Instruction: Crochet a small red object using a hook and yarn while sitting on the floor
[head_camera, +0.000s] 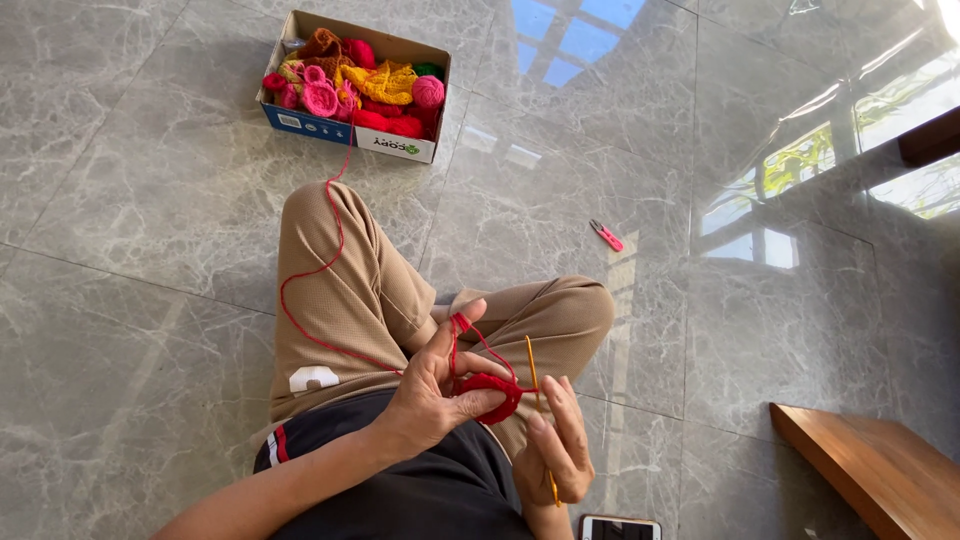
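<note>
Low in the frame's center, left hand (430, 385) pinches the small red crochet piece (492, 392) while right hand (555, 440) grips the yellow hook (531, 368), hands nearly touching. It looks soft, floppy and featherlight, so hold its edge near the working loop. Red yarn (312, 270) trails to the yarn box (345, 130) at upper left.

Packages, labels, screens: 3 items

1 open cardboard box (340, 128), upper left of frame, blue and white printed front, brown flaps; 1 white patch label (313, 378) on tan trouser leg, left of centre; 1 phone screen (619, 528), dark, white-edged, bottom edge.
</note>
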